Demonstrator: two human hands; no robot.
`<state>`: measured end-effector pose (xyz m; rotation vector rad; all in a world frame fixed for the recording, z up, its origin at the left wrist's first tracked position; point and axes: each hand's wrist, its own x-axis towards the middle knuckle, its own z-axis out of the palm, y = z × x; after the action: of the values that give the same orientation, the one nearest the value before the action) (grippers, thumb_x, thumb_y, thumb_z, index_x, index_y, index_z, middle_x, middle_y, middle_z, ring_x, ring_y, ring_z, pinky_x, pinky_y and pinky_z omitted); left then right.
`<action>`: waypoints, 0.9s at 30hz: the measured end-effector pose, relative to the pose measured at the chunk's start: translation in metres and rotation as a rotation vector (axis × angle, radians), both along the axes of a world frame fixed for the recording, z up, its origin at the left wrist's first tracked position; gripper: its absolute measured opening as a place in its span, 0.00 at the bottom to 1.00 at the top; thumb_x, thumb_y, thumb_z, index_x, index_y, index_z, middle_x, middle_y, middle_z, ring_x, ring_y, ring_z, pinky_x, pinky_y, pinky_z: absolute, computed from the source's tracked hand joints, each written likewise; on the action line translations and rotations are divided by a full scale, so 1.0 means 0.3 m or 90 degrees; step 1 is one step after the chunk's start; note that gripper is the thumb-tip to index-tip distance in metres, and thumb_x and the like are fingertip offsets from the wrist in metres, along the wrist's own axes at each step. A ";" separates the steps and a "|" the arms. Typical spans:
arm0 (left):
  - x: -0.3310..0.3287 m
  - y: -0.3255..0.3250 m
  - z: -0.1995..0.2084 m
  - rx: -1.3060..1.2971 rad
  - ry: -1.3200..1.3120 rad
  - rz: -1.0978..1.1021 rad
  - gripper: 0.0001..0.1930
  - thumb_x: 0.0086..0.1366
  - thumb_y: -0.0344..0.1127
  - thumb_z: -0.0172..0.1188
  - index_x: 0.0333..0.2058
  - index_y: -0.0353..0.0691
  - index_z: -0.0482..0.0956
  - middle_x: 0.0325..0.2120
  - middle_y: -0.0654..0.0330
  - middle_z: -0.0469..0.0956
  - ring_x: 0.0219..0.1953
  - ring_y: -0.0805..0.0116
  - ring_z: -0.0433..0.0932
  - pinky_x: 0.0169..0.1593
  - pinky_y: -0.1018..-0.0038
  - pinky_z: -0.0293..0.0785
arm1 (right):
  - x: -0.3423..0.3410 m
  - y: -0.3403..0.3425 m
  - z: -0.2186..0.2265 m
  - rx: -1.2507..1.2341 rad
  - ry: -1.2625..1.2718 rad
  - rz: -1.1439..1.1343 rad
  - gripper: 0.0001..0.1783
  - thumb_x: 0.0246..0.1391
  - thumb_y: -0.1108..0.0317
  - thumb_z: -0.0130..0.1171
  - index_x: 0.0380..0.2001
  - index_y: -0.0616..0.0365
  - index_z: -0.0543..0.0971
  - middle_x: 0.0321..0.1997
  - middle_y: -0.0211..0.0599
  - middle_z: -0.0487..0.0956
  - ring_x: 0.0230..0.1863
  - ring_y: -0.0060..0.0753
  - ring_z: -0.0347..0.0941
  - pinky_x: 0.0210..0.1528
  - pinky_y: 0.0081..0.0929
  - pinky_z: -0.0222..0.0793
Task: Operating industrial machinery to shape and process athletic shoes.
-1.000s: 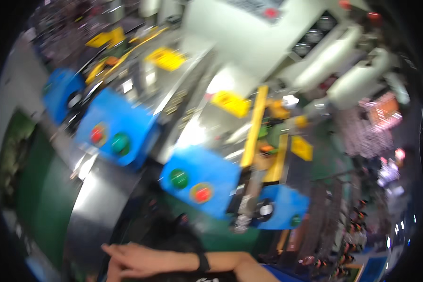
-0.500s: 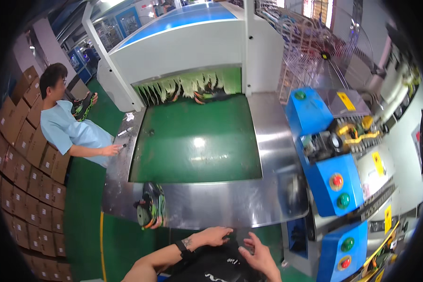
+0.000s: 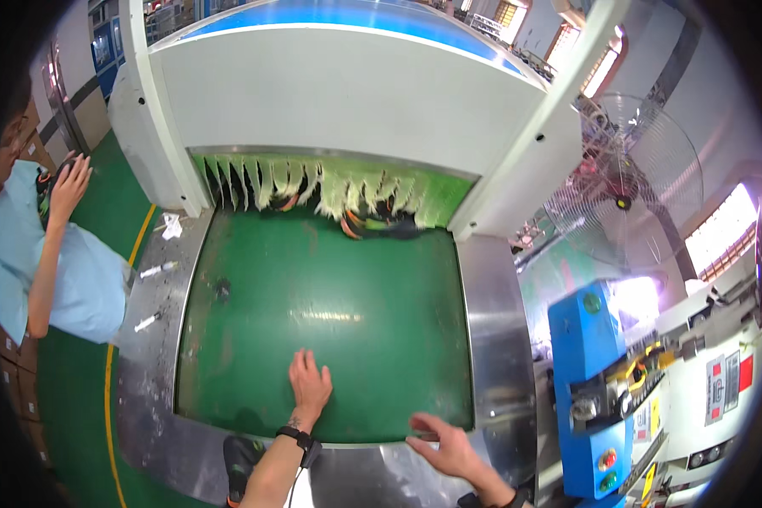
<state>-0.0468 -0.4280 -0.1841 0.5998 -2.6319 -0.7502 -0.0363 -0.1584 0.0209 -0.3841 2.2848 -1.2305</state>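
Over the near part of the green conveyor belt (image 3: 330, 296) reaches my left hand (image 3: 310, 381), its fingers stretched out and nothing in them. My right hand (image 3: 444, 444) hovers by the belt's near right corner, fingers apart and holding nothing. Beside my left forearm, a dark shoe (image 3: 244, 466) rests on the steel table rim (image 3: 203, 449), partly cut off by my arm. At the far end of the belt, a black shoe with orange and green trim (image 3: 381, 227) pokes out under the frayed curtain strips (image 3: 262, 182). Another shoe (image 3: 288, 201) behind the strips is mostly hidden.
A co-worker in a light blue top (image 3: 76, 279) stands at the left, holding a dark shoe (image 3: 46, 186). Syringe-like tubes (image 3: 158, 269) and a crumpled white scrap (image 3: 171, 225) lie on the left rim. Blue machinery with buttons (image 3: 593, 381) and a caged fan (image 3: 622, 190) stand right.
Both hands have moved forward from near my body, the left one out over the belt. My view has come closer to the belt. The co-worker's free hand has risen to the shoe.
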 end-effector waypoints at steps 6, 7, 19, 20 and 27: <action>-0.163 -0.193 -0.102 -0.092 -0.106 0.079 0.25 0.60 0.37 0.56 0.55 0.31 0.65 0.60 0.42 0.60 0.63 0.45 0.58 0.62 0.52 0.53 | -0.959 -0.451 0.001 0.180 0.437 0.270 0.37 0.49 0.54 0.64 0.56 0.65 0.67 0.59 0.58 0.69 0.61 0.53 0.65 0.62 0.41 0.62; -0.166 -0.199 -0.146 -0.098 -0.044 0.069 0.26 0.60 0.37 0.56 0.55 0.32 0.65 0.60 0.42 0.60 0.63 0.46 0.58 0.62 0.52 0.53 | -1.119 -0.519 -0.018 0.232 0.587 0.271 0.36 0.46 0.55 0.67 0.55 0.62 0.68 0.59 0.54 0.69 0.61 0.55 0.65 0.62 0.44 0.63; -0.123 -0.188 -0.152 -0.092 -0.036 0.129 0.27 0.56 0.41 0.58 0.53 0.33 0.69 0.59 0.47 0.64 0.62 0.50 0.61 0.61 0.52 0.54 | -1.301 -0.616 -0.349 0.306 0.610 0.313 0.29 0.39 0.50 0.71 0.36 0.60 0.71 0.24 0.51 0.76 0.25 0.56 0.73 0.29 0.44 0.71; -0.128 -0.194 -0.130 -0.085 -0.037 0.121 0.27 0.57 0.41 0.58 0.52 0.33 0.69 0.59 0.47 0.63 0.63 0.50 0.60 0.61 0.52 0.54 | -1.137 -0.543 -0.315 0.258 0.566 0.283 0.29 0.38 0.49 0.70 0.34 0.59 0.71 0.24 0.49 0.77 0.28 0.55 0.75 0.30 0.44 0.73; -0.138 -0.085 0.183 0.647 -0.265 -0.033 0.41 0.62 0.62 0.55 0.57 0.27 0.62 0.53 0.47 0.68 0.57 0.51 0.67 0.57 0.57 0.63 | -0.114 -0.097 0.210 0.167 0.000 -0.183 0.23 0.40 0.64 0.70 0.42 0.61 0.80 0.35 0.35 0.83 0.39 0.27 0.79 0.46 0.27 0.74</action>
<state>-0.0882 -0.4536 -0.1292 1.0109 -2.4348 -2.2064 -0.0705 -0.1876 0.0838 0.0415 2.5228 -1.0372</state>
